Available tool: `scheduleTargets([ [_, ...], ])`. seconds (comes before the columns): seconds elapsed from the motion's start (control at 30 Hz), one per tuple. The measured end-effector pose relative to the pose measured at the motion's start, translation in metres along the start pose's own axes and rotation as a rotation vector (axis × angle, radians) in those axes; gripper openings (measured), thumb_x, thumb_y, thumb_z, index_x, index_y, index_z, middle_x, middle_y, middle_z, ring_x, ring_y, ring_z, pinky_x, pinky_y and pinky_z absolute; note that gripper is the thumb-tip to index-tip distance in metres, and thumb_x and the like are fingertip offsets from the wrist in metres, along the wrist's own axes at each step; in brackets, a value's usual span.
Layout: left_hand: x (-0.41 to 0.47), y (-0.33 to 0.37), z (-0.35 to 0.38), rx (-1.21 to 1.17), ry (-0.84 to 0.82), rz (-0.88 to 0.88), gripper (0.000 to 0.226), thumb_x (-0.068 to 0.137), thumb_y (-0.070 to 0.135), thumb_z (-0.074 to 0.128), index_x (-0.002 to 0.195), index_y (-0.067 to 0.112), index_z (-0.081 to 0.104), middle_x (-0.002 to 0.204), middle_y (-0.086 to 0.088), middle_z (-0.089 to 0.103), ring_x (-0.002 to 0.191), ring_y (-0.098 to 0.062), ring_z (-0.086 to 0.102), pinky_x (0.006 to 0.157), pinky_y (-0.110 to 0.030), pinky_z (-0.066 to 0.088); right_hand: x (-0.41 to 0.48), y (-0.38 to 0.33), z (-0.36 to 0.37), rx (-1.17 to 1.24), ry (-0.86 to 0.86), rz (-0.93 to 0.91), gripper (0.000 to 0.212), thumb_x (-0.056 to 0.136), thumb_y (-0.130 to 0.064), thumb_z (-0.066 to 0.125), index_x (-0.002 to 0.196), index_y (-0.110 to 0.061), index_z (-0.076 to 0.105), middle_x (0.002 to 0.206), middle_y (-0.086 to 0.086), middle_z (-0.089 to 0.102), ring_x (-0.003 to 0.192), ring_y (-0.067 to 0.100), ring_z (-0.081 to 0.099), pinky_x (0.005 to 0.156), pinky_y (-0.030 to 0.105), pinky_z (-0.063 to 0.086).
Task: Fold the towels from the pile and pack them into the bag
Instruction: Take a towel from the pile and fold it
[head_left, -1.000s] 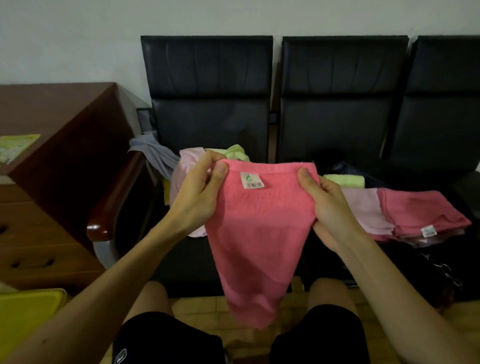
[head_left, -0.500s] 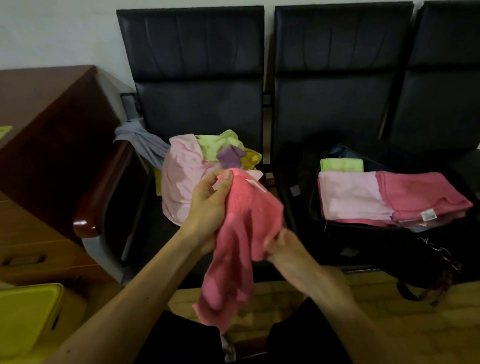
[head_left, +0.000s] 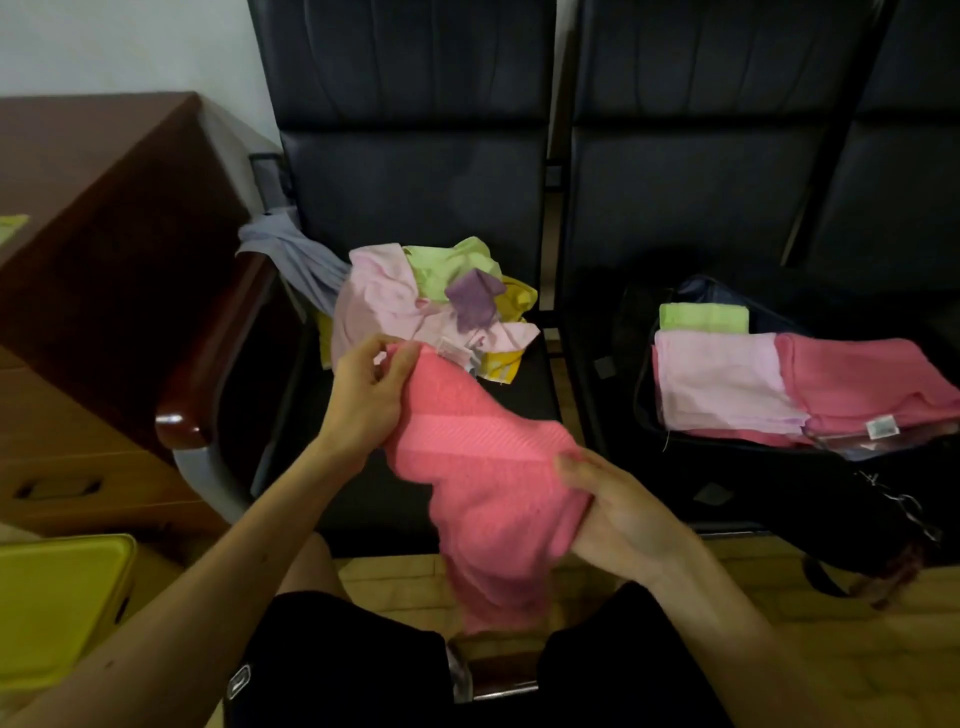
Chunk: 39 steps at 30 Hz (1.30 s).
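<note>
A row of black padded chairs (head_left: 415, 182) stands beyond the grip. A brown wooden desk (head_left: 104, 234) with drawers sits left of it, and a yellow container (head_left: 57, 608) lies lower left.

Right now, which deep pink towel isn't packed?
The deep pink towel held between the left hand and the right hand, hanging loose and unfolded. The folded deep pink towel lies flat in the bag.
</note>
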<state>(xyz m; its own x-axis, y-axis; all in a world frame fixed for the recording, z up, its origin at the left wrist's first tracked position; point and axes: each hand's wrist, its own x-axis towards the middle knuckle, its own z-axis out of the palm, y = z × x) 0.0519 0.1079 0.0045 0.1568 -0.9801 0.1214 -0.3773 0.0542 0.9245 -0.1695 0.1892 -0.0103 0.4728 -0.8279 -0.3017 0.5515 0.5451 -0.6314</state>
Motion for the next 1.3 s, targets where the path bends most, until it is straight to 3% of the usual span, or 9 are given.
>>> scheduleTargets([
  [0.2,0.003,-0.005,0.005,-0.407,-0.058,-0.356,0.027,0.099,0.035,0.056,0.103,0.01,0.067,0.105,-0.015,0.066,0.087,-0.023,0.064,0.071,-0.036,0.057,-0.004,-0.016,0.026,0.095,-0.152,-0.022,0.053,0.053,-0.029,0.095,0.1,-0.01,0.079,0.105,0.011,0.075,0.099,0.023,0.072,0.078,0.036,0.059],
  [0.33,-0.017,-0.005,0.005,-0.692,-0.372,-0.483,0.054,0.101,0.056,0.031,0.121,0.017,0.063,0.114,-0.004,0.072,0.101,-0.018,0.071,0.08,-0.032,0.057,-0.004,-0.028,0.032,0.099,-0.131,-0.069,0.056,0.057,-0.032,0.094,0.105,-0.01,0.078,0.108,0.011,0.074,0.1,0.022,0.071,0.081,0.037,0.059],
  [0.43,-0.032,-0.028,0.013,-0.859,-0.52,-0.538,0.079,0.095,0.072,0.015,0.14,0.019,0.052,0.136,-0.009,0.061,0.124,-0.027,0.059,0.102,-0.046,0.045,-0.004,-0.038,0.037,0.062,-0.07,-0.174,0.049,0.066,-0.037,0.084,0.107,-0.012,0.077,0.107,0.011,0.073,0.098,0.022,0.071,0.083,0.038,0.059],
  [0.6,-0.066,-0.061,0.025,-0.941,-0.871,-0.611,0.131,0.059,0.093,0.047,0.149,-0.001,0.034,0.154,-0.034,0.025,0.143,-0.051,0.023,0.119,-0.063,0.014,-0.003,-0.052,0.046,0.083,0.027,-0.288,0.045,0.088,-0.041,0.044,0.087,-0.017,0.082,0.092,0.006,0.076,0.083,0.016,0.073,0.069,0.033,0.06],
  [0.77,-0.073,-0.07,0.017,-0.765,-1.002,-0.459,0.091,0.068,0.079,0.059,0.138,0.02,0.056,0.137,-0.003,0.061,0.127,-0.02,0.056,0.104,-0.035,0.046,0.0,-0.055,0.049,0.067,0.056,-0.294,0.042,0.088,-0.04,0.045,0.084,-0.019,0.082,0.084,0.003,0.074,0.076,0.014,0.073,0.063,0.031,0.06],
  [0.93,-0.069,-0.056,0.006,-0.595,-1.06,-0.422,0.078,0.046,0.07,0.085,0.103,0.02,0.068,0.103,0.004,0.07,0.099,-0.01,0.064,0.092,-0.026,0.049,-0.003,-0.053,0.059,0.015,-0.013,-0.139,0.035,0.075,-0.036,0.069,0.102,-0.016,0.079,0.089,0.007,0.073,0.079,0.015,0.072,0.072,0.03,0.061],
  [1.1,-0.068,-0.053,0.01,-0.588,-0.989,-0.248,0.034,0.088,0.036,0.071,0.106,0.007,0.073,0.106,-0.019,0.059,0.102,-0.036,0.049,0.095,-0.048,0.037,-0.012,-0.054,0.048,-0.086,0.044,-0.236,0.055,0.11,-0.029,0.019,0.146,0.008,0.034,0.142,0.032,0.045,0.134,0.04,0.044,0.117,0.048,0.026],
  [1.2,-0.07,-0.052,0.01,-0.661,-0.806,-0.24,0.034,0.093,0.039,0.064,0.108,0.009,0.071,0.102,-0.009,0.068,0.096,-0.022,0.063,0.089,-0.034,0.047,-0.01,-0.057,0.053,-0.104,0.044,-0.131,0.043,0.091,-0.034,0.06,0.123,-0.008,0.068,0.121,0.016,0.068,0.112,0.025,0.065,0.101,0.04,0.05],
  [1.3,-0.07,-0.048,0.008,-0.742,-0.655,-0.39,0.035,0.096,0.029,0.052,0.12,0.01,0.067,0.112,-0.01,0.072,0.101,-0.02,0.068,0.084,-0.027,0.054,-0.014,-0.066,0.054,-0.083,0.093,-0.216,0.034,0.08,-0.039,0.056,0.091,-0.019,0.082,0.099,0.005,0.076,0.089,0.016,0.073,0.074,0.032,0.061],
])
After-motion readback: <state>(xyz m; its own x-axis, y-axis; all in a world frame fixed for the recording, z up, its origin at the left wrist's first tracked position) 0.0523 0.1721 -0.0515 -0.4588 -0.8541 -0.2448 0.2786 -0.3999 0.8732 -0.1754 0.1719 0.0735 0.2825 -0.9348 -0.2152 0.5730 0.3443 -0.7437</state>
